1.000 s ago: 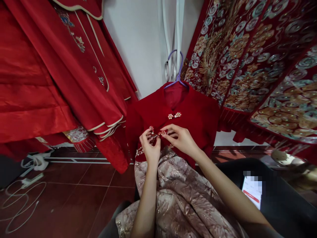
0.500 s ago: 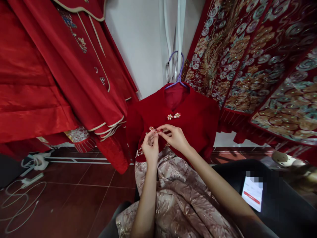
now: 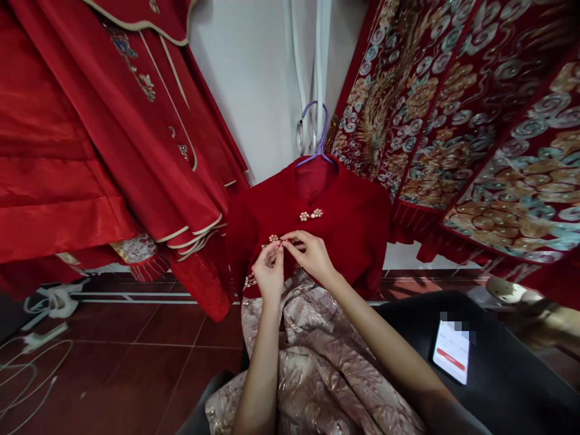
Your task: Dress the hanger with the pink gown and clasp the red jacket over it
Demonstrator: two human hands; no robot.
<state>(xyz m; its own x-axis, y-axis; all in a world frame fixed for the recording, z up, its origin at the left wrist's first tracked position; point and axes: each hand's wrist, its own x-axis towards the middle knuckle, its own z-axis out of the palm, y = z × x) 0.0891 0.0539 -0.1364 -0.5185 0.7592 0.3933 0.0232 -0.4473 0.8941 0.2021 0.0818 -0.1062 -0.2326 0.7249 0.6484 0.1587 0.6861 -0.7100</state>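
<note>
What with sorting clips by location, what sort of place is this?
Likely a bridal shop: gold-embroidered red robes and red satin gowns hang around a red velvet jacket on a purple hanger.

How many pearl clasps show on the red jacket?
3 on the red jacket: one pearl clasp below the collar, one pinched by left hand and right hand, one beside the left wrist. Hands may hide more.

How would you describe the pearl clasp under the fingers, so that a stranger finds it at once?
Find the plain red jacket on the purple hanger, before the white wall. Below its collar clasp sits a second pearl clasp. Unlike the collar one, it is pinched between the left hand and right hand.
</note>
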